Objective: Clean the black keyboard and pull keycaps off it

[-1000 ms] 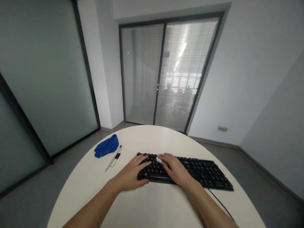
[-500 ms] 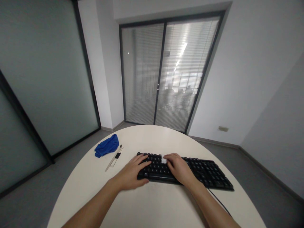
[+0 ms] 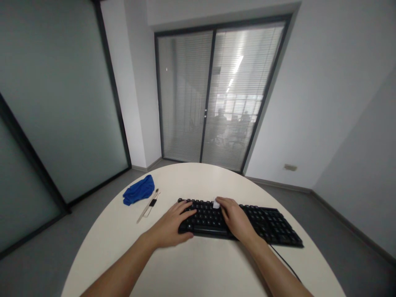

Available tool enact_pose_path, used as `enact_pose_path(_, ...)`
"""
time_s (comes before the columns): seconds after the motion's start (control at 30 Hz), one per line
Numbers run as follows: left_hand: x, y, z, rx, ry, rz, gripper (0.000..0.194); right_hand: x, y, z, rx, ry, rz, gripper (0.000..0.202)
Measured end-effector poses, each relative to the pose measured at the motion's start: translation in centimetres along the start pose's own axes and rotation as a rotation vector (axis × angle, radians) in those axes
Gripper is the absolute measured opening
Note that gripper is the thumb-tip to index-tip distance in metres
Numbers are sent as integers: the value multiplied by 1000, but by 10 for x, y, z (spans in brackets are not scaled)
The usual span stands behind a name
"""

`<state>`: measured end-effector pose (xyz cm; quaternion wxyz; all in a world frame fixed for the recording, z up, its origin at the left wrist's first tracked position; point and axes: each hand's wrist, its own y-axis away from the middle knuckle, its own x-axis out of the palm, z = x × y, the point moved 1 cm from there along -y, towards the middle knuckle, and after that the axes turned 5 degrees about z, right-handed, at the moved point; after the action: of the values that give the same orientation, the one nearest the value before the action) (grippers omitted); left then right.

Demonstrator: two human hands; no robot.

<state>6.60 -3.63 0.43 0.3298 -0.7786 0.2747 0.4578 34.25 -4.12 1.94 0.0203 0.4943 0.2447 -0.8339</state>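
Note:
A black computer keyboard (image 3: 204,230) lies on the round pale table (image 3: 198,268). My left hand (image 3: 173,222) rests on its left end, fingers spread over the keys and thumb at the near edge. Over the upper middle keys, my right hand (image 3: 236,218) has its fingers closed on a small white piece (image 3: 216,204), which looks like a wipe or folded tissue. The piece touches or nearly touches the top rows of keys. Parts of the keyboard are hidden under both hands.
A crumpled blue cloth (image 3: 139,190) lies at the table's far left. Beside it are a thin wooden-handled brush (image 3: 144,212) and tweezers with a black band (image 3: 152,202). The keyboard's black cable (image 3: 286,262) runs off toward the near right.
My right hand has shifted slightly away from me and to the right over the keys, carrying the white piece. My left hand has stayed in place.

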Motion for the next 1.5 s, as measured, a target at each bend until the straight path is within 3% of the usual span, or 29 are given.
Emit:
enact_pose_path(0.27,0,0,0,-1,-3,2,72,-3,-1,-3,-21,28,86,40)
enact_pose_path(0.67,1,0,0,1,-4,2,73,-5,2,4,31,35,53,35)
enact_pose_path(0.83,1,0,1,-1,5,4,73,5,2,-1,-45,3,-3,39)
enact_pose_path(0.93,1,-1,0,2,7,2,73,10,0,-2,-45,-8,54,40)
enact_pose_path(1.07,0,-1,0,-6,3,1,74,6,0,3,-47,-29,127,41)
enact_pose_path(1.5,2,0,2,-5,-5,7,73,1,6,23,-77,-41,95,33)
